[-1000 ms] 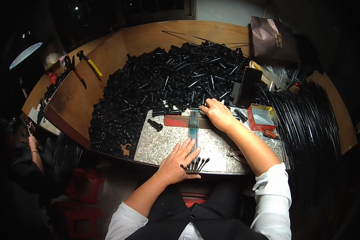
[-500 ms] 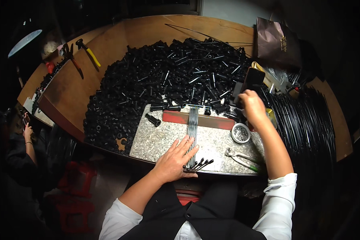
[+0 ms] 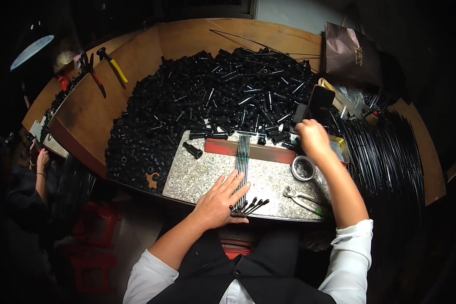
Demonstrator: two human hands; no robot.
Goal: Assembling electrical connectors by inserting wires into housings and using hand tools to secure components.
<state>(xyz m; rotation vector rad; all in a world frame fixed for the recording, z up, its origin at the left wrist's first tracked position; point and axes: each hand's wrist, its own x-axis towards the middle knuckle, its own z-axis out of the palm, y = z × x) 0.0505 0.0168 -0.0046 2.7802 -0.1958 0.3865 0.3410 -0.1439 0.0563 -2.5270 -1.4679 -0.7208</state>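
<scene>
My left hand (image 3: 218,200) lies flat, fingers stretched out, on a row of thin dark metal rods (image 3: 243,154). The rods run up the speckled board (image 3: 187,182) and across a red-and-brown bar (image 3: 273,153). Dark knobbed rod ends (image 3: 253,206) fan out beside this hand's thumb, at the board's near edge. Farther off, my right hand (image 3: 314,139) has its fingers curled together just below a propped phone (image 3: 320,101). Whatever its fingertips pinch, if anything, is hidden. A small round cup of tiny metal pieces (image 3: 303,168) stands below that hand.
Black tubular parts (image 3: 213,91) are heaped behind the board, inside a wooden wall (image 3: 83,114) where yellow-handled pincers (image 3: 114,67) hang. Green-handled pliers (image 3: 304,197) lie at right, near a mass of black rods (image 3: 385,157). At far left, a co-worker's hands (image 3: 41,162) are busy.
My right hand has shifted slightly left and nearer, its fingers now lower beside the phone. My left hand stays on the rods. The co-worker's hands have moved a little.
</scene>
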